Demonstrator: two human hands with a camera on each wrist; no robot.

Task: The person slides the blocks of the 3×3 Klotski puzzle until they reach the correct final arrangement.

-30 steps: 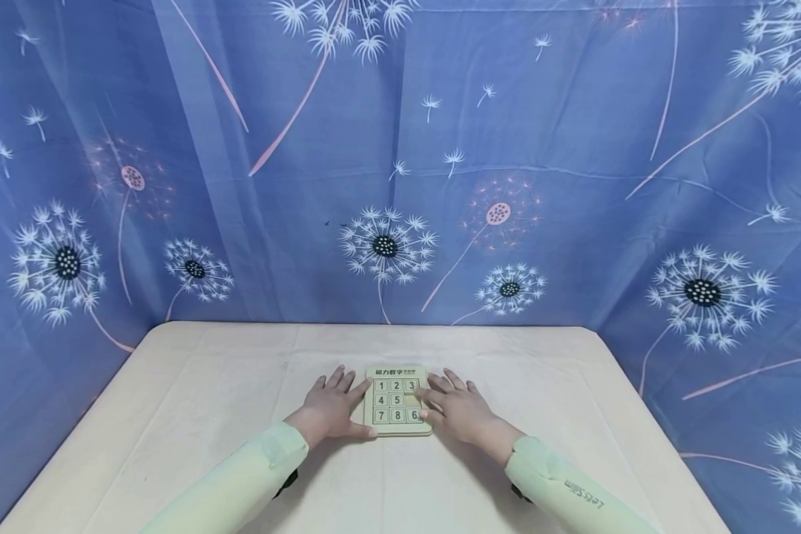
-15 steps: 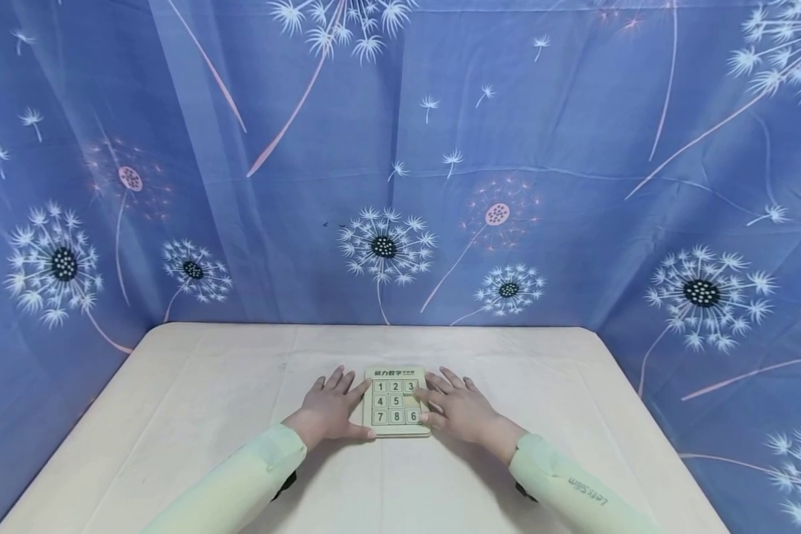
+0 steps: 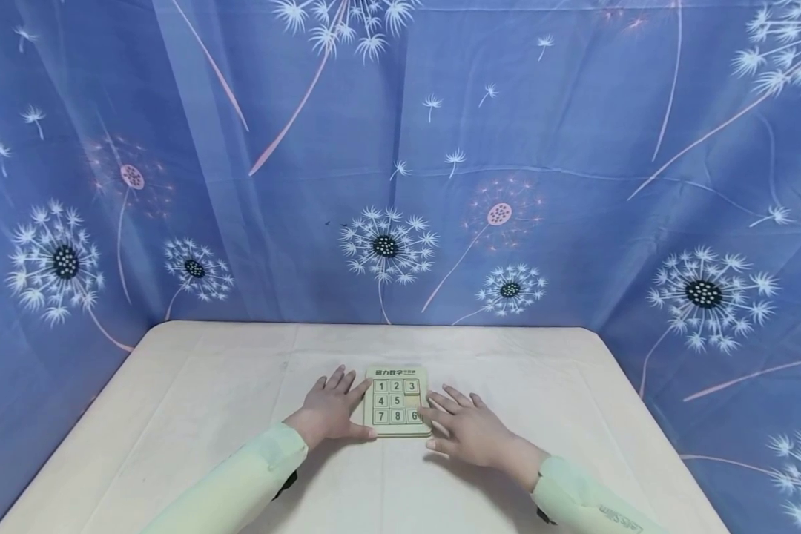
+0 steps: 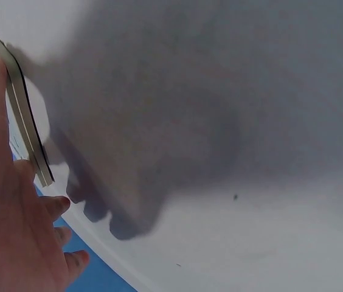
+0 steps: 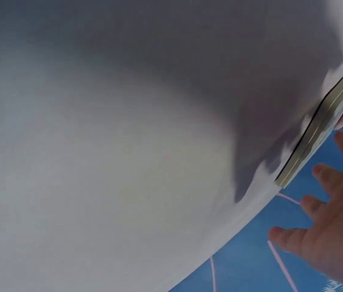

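Note:
A pale green sliding number puzzle [image 3: 393, 431] lies flat at the middle of the table. Its tiles read 1, 2, 3 on top, 4 and 5 in the middle row with a vacant slot at the right, and 7, 8, 6 below. My left hand [image 3: 331, 409] rests at the puzzle's left side, index fingertip by the upper edge and thumb at the lower corner, other fingers spread. On the right, my right hand [image 3: 474, 430] has its index fingertip over the frame beside the 6 tile [image 3: 414, 416]. Its thumb is apart from the puzzle, over the table.
A cream cloth covers the table [image 3: 207, 400]. Blue curtains [image 3: 294, 245] with a dandelion print stand behind it and along both sides. Pale green sleeves [image 3: 240, 482] cover both forearms.
My right hand has drawn back to the right and toward me, its thumb moving off the puzzle's edge. The left hand and the tiles have stayed as they were.

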